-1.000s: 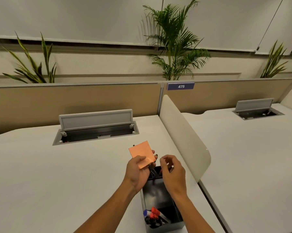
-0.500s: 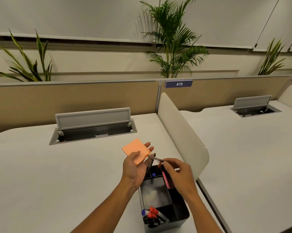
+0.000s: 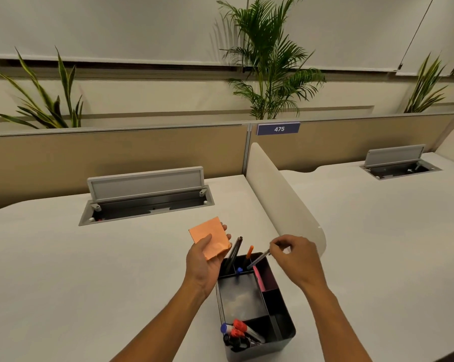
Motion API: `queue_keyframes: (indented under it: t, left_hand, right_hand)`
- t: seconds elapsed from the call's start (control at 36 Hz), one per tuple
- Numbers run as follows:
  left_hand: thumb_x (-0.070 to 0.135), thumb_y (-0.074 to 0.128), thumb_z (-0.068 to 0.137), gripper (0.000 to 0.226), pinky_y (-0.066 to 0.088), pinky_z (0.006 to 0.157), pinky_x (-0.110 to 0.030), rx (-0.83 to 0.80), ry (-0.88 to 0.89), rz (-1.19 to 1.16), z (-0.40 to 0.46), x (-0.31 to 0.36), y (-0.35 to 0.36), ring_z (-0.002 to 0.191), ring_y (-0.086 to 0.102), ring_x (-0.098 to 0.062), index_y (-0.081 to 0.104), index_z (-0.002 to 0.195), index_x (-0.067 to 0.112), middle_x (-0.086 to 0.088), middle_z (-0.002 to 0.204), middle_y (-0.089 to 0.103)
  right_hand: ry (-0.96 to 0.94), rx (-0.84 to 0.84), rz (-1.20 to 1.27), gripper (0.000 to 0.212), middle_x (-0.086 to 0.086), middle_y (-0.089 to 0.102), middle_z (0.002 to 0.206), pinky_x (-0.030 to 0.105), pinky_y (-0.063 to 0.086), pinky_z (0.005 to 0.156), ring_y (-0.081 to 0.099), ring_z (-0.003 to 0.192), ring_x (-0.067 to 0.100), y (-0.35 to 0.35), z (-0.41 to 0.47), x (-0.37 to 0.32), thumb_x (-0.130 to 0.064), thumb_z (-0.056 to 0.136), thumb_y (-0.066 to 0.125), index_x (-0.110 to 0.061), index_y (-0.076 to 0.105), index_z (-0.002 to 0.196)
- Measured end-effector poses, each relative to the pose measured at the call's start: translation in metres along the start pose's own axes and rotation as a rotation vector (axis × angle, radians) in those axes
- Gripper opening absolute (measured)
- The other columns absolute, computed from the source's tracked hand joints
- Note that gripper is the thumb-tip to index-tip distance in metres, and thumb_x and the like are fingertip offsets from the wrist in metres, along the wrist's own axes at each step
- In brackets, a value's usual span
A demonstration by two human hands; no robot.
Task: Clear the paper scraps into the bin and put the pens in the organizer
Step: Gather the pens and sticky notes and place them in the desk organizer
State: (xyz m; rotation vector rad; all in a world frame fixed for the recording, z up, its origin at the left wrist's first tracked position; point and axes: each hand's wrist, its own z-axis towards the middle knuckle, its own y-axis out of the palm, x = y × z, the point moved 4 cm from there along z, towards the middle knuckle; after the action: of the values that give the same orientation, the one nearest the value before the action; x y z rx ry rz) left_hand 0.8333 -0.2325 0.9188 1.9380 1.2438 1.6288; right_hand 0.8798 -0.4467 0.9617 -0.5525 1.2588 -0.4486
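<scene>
Pens stand in the far compartments of the dark organizer (image 3: 257, 304) at lower centre of the frame: a black one (image 3: 235, 250) leaning left, an orange-tipped one (image 3: 249, 253), and a blue-capped one (image 3: 239, 269) sunk low. Half a second ago the right hand (image 3: 297, 259) was down over the organizer's far end with a pen lying nearly flat across it; now that hand sits higher and further right, and the slim pen (image 3: 258, 258) it pinches between thumb and fingertips slants down to the left, its lower end inside the far compartment. The left hand (image 3: 205, 265) has changed little: it holds the orange sticky-note pad (image 3: 210, 239) with the thumb on top and fingers curled beneath, just left of the organizer's far corner and above the white desk (image 3: 90, 270). The pad is tilted, one corner pointing to upper left.

A pink strip (image 3: 258, 279) lies against a divider on the organizer's right side; what it is cannot be told. Markers (image 3: 237, 333) with red and blue caps crowd the near-left compartment, their bodies tangled and hard to separate. The large middle compartment shows only its dull floor. The organizer's near edge is almost cut by the bottom of the frame, and both forearms run out of it. Whether the slim pen's tip touches the bottom of its compartment is hidden by the wall. No bin or loose scraps are in view.
</scene>
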Motion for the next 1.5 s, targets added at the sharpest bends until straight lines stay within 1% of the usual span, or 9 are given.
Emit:
queue_keyframes:
  t: [0.28, 0.42, 0.58, 0.72, 0.83, 0.94, 1.17, 1.33, 1.5]
  left_hand:
    - [0.011, 0.056, 0.095, 0.015, 0.056, 0.077, -0.035, 0.077, 0.003, 0.279, -0.003, -0.006, -0.002, 0.100, 0.063, -0.027, 0.056, 0.110, 0.016, -0.007, 0.109, 0.065]
    - [0.020, 0.067, 0.090, 0.036, 0.054, 0.095, -0.044, -0.022, 0.081, 0.557, -0.006, -0.009, -0.003, 0.106, 0.065, -0.023, 0.055, 0.123, 0.019, -0.002, 0.117, 0.067]
    - [0.025, 0.072, 0.084, 0.045, 0.052, 0.097, -0.048, -0.009, 0.103, 0.613, -0.006, -0.011, -0.004, 0.108, 0.064, -0.024, 0.055, 0.126, 0.021, -0.001, 0.121, 0.066]
    - [0.024, 0.071, 0.085, 0.044, 0.053, 0.096, -0.049, -0.038, 0.106, 0.596, -0.006, -0.011, -0.001, 0.109, 0.065, -0.025, 0.055, 0.127, 0.021, -0.002, 0.121, 0.066]
    - [0.024, 0.073, 0.083, 0.042, 0.054, 0.094, -0.046, -0.062, 0.121, 0.608, -0.006, -0.014, 0.003, 0.107, 0.066, -0.023, 0.057, 0.122, 0.023, 0.000, 0.118, 0.068]
    - [0.027, 0.075, 0.081, 0.042, 0.056, 0.092, -0.041, -0.088, 0.140, 0.641, -0.007, -0.019, 0.009, 0.105, 0.067, -0.020, 0.059, 0.120, 0.024, 0.001, 0.115, 0.069]
    - [0.016, 0.069, 0.088, 0.019, 0.055, 0.065, -0.017, -0.094, 0.256, 0.773, -0.008, -0.014, 0.003, 0.084, 0.071, -0.017, 0.066, 0.104, 0.025, 0.005, 0.091, 0.070]
    - [0.006, 0.068, 0.086, 0.050, 0.052, 0.072, -0.014, -0.060, 0.373, 1.078, 0.007, -0.017, -0.014, 0.105, 0.056, -0.008, 0.052, 0.121, 0.037, 0.009, 0.126, 0.053]
    - [0.016, 0.075, 0.083, 0.075, 0.035, 0.112, -0.038, -0.188, 0.366, 1.326, 0.028, -0.026, 0.000, 0.135, 0.037, -0.014, 0.036, 0.145, 0.030, 0.008, 0.151, 0.037]
  right_hand:
    - [0.039, -0.241, -0.211, 0.021, -0.012, 0.073, 0.086, 0.024, 0.054, 0.073, 0.065, 0.081, 0.004, 0.052, 0.014, -0.002, -0.032, 0.083, 0.062, -0.026, 0.079, 0.094]
    - [0.053, -0.285, -0.200, 0.018, -0.002, 0.076, 0.093, 0.022, 0.054, 0.076, 0.065, 0.078, 0.006, 0.066, 0.019, -0.001, -0.026, 0.086, 0.068, -0.019, 0.079, 0.098]
    - [0.083, -0.299, -0.123, 0.029, -0.002, 0.072, 0.110, 0.007, 0.042, 0.074, 0.061, 0.085, 0.001, 0.070, 0.018, 0.004, -0.023, 0.089, 0.067, -0.018, 0.072, 0.116]
    - [0.103, -0.217, 0.070, 0.016, -0.014, 0.073, 0.090, 0.016, 0.046, 0.076, 0.065, 0.078, -0.002, 0.056, 0.013, -0.003, -0.032, 0.096, 0.059, -0.029, 0.074, 0.097]
    - [0.118, -0.285, 0.207, 0.048, -0.003, 0.066, 0.069, 0.026, 0.049, 0.071, 0.061, 0.064, 0.006, 0.050, 0.004, -0.012, -0.059, 0.094, 0.049, -0.019, 0.070, 0.078]
    - [0.092, -0.380, 0.217, 0.028, -0.014, 0.075, 0.089, 0.025, 0.056, 0.083, 0.070, 0.085, 0.003, 0.047, -0.003, -0.015, -0.051, 0.091, 0.062, -0.027, 0.075, 0.098]
    - [0.188, -0.011, 0.154, 0.015, -0.012, 0.070, 0.083, 0.024, 0.048, 0.071, 0.065, 0.080, 0.006, 0.005, 0.004, 0.012, -0.031, 0.094, 0.064, -0.019, 0.073, 0.096]
    - [0.236, 0.070, -0.100, 0.017, -0.004, 0.069, 0.088, 0.028, 0.047, 0.069, 0.059, 0.074, 0.009, -0.007, 0.000, 0.028, -0.030, 0.095, 0.058, -0.019, 0.069, 0.094]
    - [0.275, -0.119, -0.339, 0.022, -0.006, 0.065, 0.083, 0.026, 0.042, 0.058, 0.056, 0.069, 0.011, 0.014, -0.011, 0.032, -0.030, 0.092, 0.054, -0.020, 0.071, 0.101]
